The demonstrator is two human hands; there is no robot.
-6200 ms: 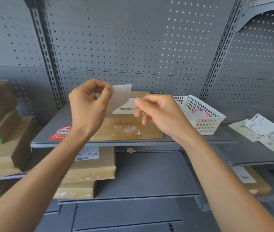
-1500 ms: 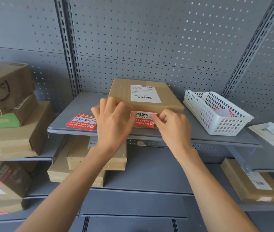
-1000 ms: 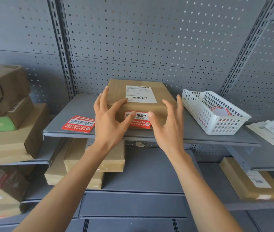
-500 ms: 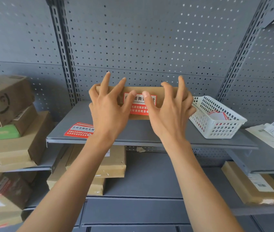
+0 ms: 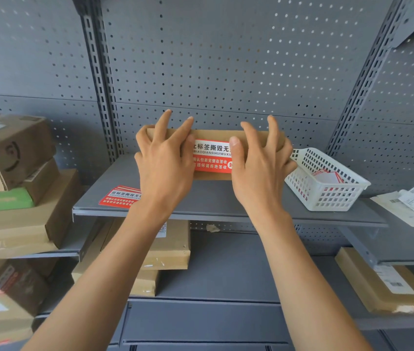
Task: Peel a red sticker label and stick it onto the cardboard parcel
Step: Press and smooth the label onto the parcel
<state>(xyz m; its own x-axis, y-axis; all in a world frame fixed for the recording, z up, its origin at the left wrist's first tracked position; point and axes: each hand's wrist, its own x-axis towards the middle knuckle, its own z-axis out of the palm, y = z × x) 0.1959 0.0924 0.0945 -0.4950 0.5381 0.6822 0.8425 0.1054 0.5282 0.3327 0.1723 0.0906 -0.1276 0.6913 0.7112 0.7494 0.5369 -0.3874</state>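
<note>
The cardboard parcel [image 5: 213, 154], lying flat a second ago, now stands tipped up on the shelf [image 5: 221, 202], gripped between left hand [image 5: 165, 163] and right hand [image 5: 259, 168]; between the thumbs, the red sticker label [image 5: 211, 155] is stuck, so the task looks done.

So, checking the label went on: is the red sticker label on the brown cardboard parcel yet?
Yes, the red sticker label sits on the brown cardboard parcel.

Matt brown cardboard parcel [image 5: 213, 135], glossy red sticker label [image 5: 212, 156], perforated white plastic basket [image 5: 324, 196], grey metal shelf [image 5: 226, 198].
</note>
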